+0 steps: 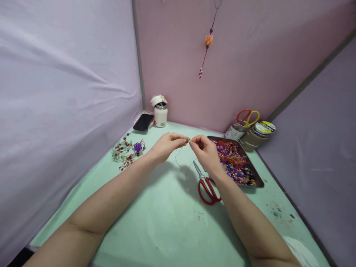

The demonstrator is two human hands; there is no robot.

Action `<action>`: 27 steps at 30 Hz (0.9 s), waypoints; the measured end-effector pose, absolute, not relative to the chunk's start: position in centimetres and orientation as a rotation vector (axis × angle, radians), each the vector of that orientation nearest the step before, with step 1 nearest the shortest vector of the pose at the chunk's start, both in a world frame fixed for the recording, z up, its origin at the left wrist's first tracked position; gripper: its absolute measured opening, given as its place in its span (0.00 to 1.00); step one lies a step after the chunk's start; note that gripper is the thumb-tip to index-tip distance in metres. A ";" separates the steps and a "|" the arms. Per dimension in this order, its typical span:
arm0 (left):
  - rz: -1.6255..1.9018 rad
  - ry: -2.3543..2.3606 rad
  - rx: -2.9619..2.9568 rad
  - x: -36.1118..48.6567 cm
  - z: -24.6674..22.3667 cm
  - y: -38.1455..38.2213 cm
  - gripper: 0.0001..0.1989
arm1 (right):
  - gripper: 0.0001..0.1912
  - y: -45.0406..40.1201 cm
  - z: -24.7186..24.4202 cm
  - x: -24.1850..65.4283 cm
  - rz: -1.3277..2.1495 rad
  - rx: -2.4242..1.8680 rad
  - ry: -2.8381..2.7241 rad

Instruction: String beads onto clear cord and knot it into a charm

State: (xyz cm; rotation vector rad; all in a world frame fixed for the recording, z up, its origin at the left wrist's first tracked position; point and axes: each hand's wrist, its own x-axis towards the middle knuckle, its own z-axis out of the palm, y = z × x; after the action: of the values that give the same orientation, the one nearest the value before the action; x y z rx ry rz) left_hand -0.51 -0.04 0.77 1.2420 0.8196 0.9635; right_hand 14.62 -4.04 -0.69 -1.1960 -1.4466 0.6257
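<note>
My left hand [170, 145] is raised over the middle of the table, pinching a small greenish-gold piece [188, 140] between thumb and fingers. Close beside it on the right, my right hand [204, 150] is closed in a pinch at the same piece; what lies between its fingertips is too small to make out. A thin dark thread [178, 161] hangs in loops below both hands. Red-handled scissors [207, 189] lie on the table under my right wrist, blades pointing away, partly hidden by the forearm.
A tray [260, 183] of beads and threads sits at the right. Behind it stand two jars [251, 139], one holding scissors. Beaded strings [122, 150], a phone [144, 122] and a white bottle [160, 115] are at the left. A beaded string [208, 40] hangs on the back wall.
</note>
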 end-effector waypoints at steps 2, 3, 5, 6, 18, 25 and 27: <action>0.971 0.824 1.229 -0.5 0.9 -0.1 0.07 | 0.06 -3.9 -0.6 14.7 0.641 -1.200 -1.421; 0.974 0.824 1.221 -0.6 0.9 -0.1 0.07 | 0.06 -3.9 -0.6 14.8 0.654 -1.200 -1.419; 0.986 0.819 1.205 -0.6 0.9 0.0 0.06 | 0.07 -3.8 -0.7 14.9 0.674 -1.207 -1.437; 0.994 0.816 1.199 -0.6 0.9 0.1 0.06 | 0.07 -3.8 -0.6 14.9 0.674 -1.217 -1.454; 0.993 0.711 1.020 -1.3 1.9 0.3 0.06 | 0.08 -5.1 1.4 15.3 0.729 -1.248 -1.472; 0.946 0.761 1.128 -1.4 1.9 0.1 0.08 | 0.07 -4.9 1.2 15.5 0.736 -1.234 -1.475; 0.912 0.787 1.216 -1.5 1.9 -0.1 0.08 | 0.08 -4.9 1.1 15.5 0.725 -1.224 -1.495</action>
State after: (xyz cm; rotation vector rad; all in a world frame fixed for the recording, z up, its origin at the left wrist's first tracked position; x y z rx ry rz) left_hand -1.46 -0.08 1.91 1.2163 0.7873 0.9121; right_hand 15.54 -4.93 1.11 -1.2237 -1.4952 0.7248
